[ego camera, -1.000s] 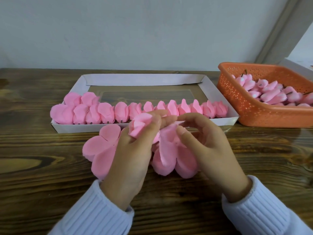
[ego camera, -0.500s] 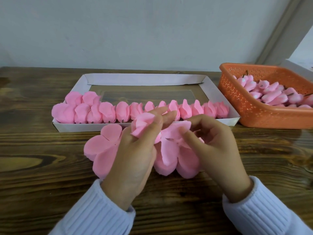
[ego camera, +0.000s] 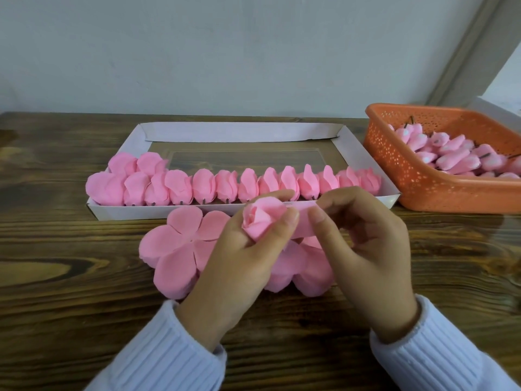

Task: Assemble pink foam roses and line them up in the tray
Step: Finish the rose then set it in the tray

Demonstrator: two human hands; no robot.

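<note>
My left hand [ego camera: 242, 261] grips a pink foam rose bud [ego camera: 260, 218] between thumb and fingers, just in front of the tray. My right hand [ego camera: 366, 246] pinches a pink petal [ego camera: 303, 221] stretched sideways against the bud. Flat pink petal sheets [ego camera: 180, 246] lie on the wooden table under and beside both hands. Behind them the white cardboard tray [ego camera: 239, 132] holds a row of several finished pink roses [ego camera: 225, 186] along its front wall.
An orange perforated basket [ego camera: 406, 176] at the right holds several pink buds [ego camera: 454, 153] with dark stems. A grey wall runs behind the wooden table [ego camera: 56, 277]. The back half of the tray shows its bare bottom.
The bud in my left hand has turned and now faces up. My right hand has pulled a petal out flat and drawn it sideways against the bud.
</note>
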